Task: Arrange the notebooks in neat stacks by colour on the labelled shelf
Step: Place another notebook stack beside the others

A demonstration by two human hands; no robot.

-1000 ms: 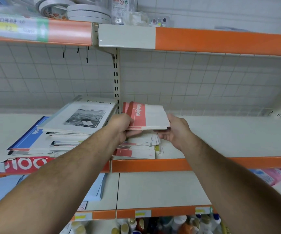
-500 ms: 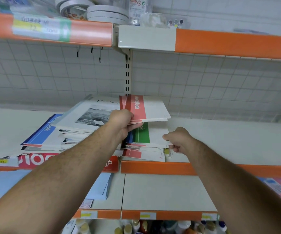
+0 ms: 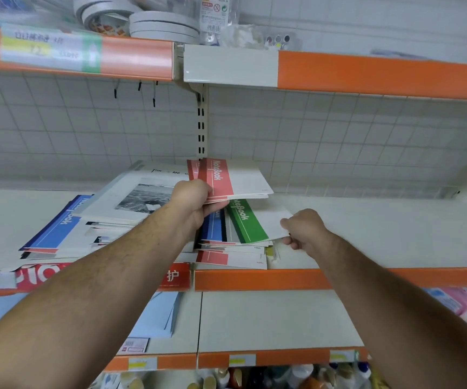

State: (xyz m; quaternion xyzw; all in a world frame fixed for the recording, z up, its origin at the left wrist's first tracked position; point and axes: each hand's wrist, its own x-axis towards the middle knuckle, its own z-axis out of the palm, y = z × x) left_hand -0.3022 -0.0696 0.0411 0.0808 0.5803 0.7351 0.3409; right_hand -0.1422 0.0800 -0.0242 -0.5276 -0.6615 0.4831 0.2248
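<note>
Notebooks sit jumbled on the shelf (image 3: 367,220). Your left hand (image 3: 193,203) grips red notebooks (image 3: 226,178) above the pile (image 3: 232,248); your right hand (image 3: 302,228) pinches the green notebook (image 3: 246,220) by its corner. Pulling it could drag loose notebooks off the edge.

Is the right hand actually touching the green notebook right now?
Touching. The head view shows the right hand pinching the white right edge of the green notebook, thumb on top and a finger curled beneath.
</note>
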